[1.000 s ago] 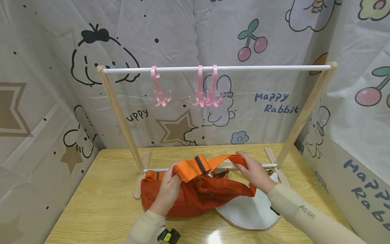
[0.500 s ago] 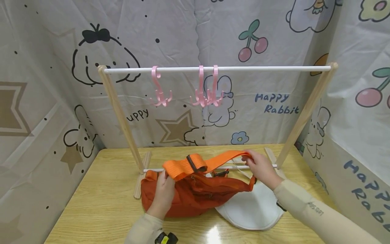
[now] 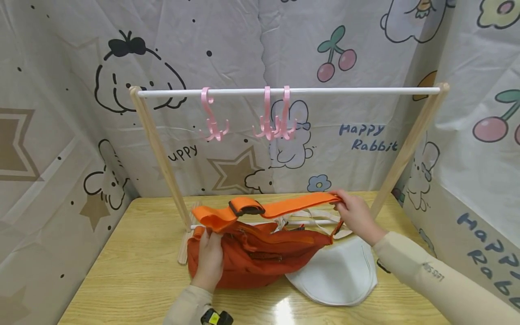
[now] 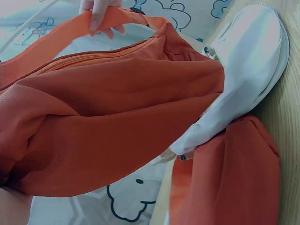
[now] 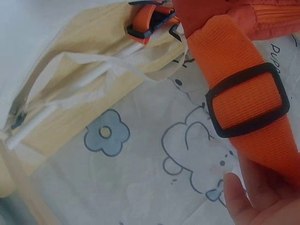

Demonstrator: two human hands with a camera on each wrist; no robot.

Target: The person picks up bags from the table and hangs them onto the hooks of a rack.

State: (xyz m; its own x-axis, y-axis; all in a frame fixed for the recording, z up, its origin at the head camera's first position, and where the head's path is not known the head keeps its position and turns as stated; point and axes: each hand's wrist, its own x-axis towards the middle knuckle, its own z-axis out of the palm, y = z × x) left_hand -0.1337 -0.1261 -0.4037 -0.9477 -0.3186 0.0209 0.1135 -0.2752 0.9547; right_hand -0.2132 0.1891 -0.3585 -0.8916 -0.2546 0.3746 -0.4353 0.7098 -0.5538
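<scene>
An orange-red waist bag (image 3: 264, 266) with a bright orange strap (image 3: 300, 205) lies across both hands' work. My left hand (image 3: 209, 262) grips the left end of the bag below the strap; part of its fingers is hidden by the cloth. Higher up on the right, my right hand (image 3: 359, 216) pinches the strap, holding it taut and raised. A black slider (image 5: 248, 101) sits on the strap close to the right hand in the right wrist view. In the left wrist view, a second orange-red fabric piece (image 4: 234, 173) stands under the bag.
A white cloth item (image 3: 337, 273) with pale straps (image 5: 98, 61) lies on the wooden table (image 3: 122, 271) at the bag's right. Behind it stands a rack with a white top rail (image 3: 345, 91), pink hooks (image 3: 214, 128) and wooden legs (image 3: 160, 153).
The strap has been drawn out straighter and higher. My right hand has moved right and slightly up with it, while my left hand has shifted left along the bag.
</scene>
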